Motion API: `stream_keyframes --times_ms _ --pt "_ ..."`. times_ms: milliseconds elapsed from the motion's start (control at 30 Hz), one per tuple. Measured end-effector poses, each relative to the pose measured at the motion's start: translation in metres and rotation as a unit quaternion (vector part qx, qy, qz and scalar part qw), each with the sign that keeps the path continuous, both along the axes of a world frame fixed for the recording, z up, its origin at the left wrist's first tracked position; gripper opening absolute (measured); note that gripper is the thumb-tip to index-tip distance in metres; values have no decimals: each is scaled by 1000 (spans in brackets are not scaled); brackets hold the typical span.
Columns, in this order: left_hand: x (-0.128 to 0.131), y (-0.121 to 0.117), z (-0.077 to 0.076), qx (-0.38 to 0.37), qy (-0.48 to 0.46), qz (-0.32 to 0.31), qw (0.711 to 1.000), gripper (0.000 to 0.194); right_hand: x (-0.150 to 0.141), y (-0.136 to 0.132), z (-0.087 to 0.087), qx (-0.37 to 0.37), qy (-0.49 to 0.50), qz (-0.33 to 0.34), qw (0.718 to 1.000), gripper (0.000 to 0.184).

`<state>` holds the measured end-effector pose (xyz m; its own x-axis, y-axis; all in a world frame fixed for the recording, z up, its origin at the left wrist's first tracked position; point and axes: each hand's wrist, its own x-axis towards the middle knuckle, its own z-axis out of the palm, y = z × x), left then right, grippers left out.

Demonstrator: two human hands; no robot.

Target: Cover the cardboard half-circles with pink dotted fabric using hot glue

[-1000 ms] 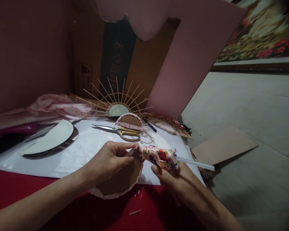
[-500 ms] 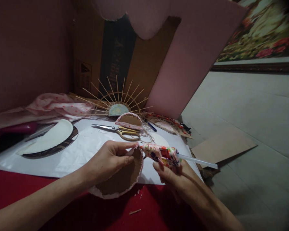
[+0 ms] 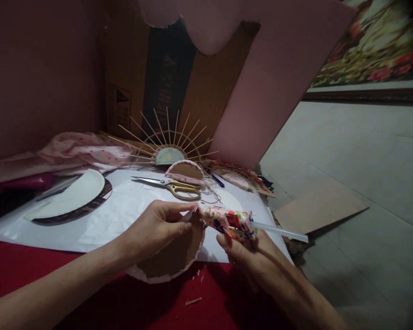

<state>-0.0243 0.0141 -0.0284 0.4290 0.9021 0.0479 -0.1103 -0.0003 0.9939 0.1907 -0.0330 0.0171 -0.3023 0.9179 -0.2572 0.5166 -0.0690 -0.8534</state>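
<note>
My left hand pinches the upper edge of a half-round cardboard piece trimmed with pale fabric, holding it tilted above the red cloth. My right hand is closed around a glue gun wrapped in flowered fabric. A clear glue stick pokes out of its back toward the right. The gun's nozzle touches the cardboard edge right by my left fingertips.
Gold-handled scissors, a smaller fabric-edged half circle and a half circle with radiating wooden sticks lie on white paper. A white half disc lies left. Pink fabric, a pink board and flat cardboard surround them.
The glue gun shifted slightly at the cardboard's edge and its stick end rose, then dipped a little. My left hand kept its pinch.
</note>
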Motion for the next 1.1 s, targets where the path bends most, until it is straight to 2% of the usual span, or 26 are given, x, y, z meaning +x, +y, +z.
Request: stream_keyframes --times_ms 333,533,800,1000,1100 --pt "0 1 -1 -20 -12 5 1000 44 2 -1 -6 29 -13 7 999 41" --pt "2 3 -2 -12 -28 -22 999 43 1 -1 -15 19 3 8 1000 43" --pt "0 -1 2 -45 -21 15 999 45 1 4 -16 37 21 -8 999 42" --pt "4 -1 8 -88 -57 29 994 39 2 3 -7 55 125 15 991 41" --pt "5 -2 13 -127 -65 47 989 39 1 0 -4 85 182 -7 980 39"
